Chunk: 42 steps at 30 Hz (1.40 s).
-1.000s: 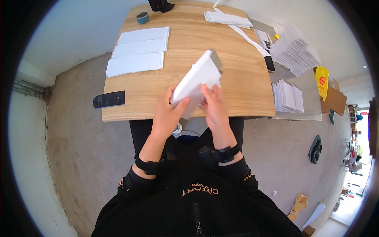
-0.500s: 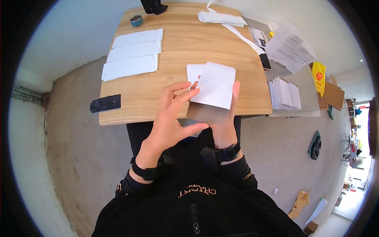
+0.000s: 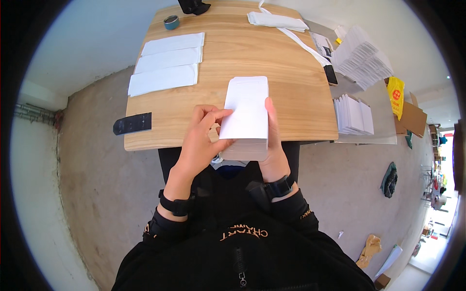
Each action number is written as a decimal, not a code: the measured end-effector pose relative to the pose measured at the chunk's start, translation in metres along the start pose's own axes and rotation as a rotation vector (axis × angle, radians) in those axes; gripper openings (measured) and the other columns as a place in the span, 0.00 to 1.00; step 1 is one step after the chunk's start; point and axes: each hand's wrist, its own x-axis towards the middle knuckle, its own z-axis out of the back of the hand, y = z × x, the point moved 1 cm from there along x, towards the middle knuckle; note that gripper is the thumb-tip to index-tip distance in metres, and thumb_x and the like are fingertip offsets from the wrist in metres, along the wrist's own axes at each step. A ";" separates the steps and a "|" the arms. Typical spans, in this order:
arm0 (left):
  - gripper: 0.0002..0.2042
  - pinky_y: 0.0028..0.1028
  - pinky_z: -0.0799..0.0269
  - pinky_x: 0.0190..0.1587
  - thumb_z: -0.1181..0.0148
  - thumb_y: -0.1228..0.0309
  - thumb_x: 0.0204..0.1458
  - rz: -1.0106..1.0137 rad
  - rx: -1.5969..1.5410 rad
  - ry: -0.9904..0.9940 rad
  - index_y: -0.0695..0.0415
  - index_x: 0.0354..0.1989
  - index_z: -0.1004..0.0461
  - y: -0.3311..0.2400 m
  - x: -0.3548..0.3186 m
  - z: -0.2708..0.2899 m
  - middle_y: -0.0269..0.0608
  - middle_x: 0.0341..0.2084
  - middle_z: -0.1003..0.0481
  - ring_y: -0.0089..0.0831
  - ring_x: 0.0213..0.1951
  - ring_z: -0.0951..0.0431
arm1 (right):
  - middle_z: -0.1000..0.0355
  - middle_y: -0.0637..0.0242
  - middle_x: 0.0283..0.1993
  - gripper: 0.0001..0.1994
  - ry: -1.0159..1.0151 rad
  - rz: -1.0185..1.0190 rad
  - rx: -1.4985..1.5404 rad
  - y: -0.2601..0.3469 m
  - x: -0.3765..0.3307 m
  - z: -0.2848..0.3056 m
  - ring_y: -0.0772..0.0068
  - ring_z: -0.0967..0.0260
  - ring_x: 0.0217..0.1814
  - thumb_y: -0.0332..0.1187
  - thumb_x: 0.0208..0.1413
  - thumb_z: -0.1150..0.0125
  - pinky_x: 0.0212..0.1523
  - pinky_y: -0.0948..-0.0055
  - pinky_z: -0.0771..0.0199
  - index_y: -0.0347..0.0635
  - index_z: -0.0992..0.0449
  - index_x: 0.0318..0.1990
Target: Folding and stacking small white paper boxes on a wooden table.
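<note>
A: Hands?

B: Both raised over the near edge of the wooden table point(image 3: 286, 104), forearms coming up from below, black bands on both wrists. Right hand point(image 3: 273, 145) clamped along the right side of a white paper stack point(image 3: 246, 114), palm under it, fingers stretched up the edge. Left hand point(image 3: 200, 140) closed on the stack's left edge, thumb and fingertips pinching the top sheet near its middle.

A: Stack itself?

B: Held long side away from the body, slightly above the table edge, top sheet blank and white, lower end overhanging toward the lap.

A: Other paper goods, by place?

B: Three flat white envelopes point(image 3: 167, 63) lined up at far left of the table, one behind another. Small grey-blue tape roll point(image 3: 171, 22) at the far left corner. Folded white pile point(image 3: 276, 20) at the far right, a white strip trailing from it toward the right edge. Fanned white sheets point(image 3: 361, 56) and an upright white bundle point(image 3: 353, 114) on a lower grey surface to the right. Yellow packet point(image 3: 395, 94) with red print beside a brown cardboard box point(image 3: 412, 116). Black flat bar point(image 3: 132, 123) at the table's left near corner.
</note>
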 end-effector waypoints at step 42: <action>0.20 0.31 0.27 0.39 0.26 0.72 0.38 -0.136 -0.094 -0.102 0.57 0.42 0.23 -0.002 -0.003 -0.004 0.38 0.38 0.25 0.38 0.40 0.25 | 0.30 0.62 0.49 0.28 -0.089 -0.084 0.095 -0.015 -0.002 -0.017 0.60 0.31 0.50 0.58 0.56 0.46 0.50 0.54 0.28 0.48 0.33 0.56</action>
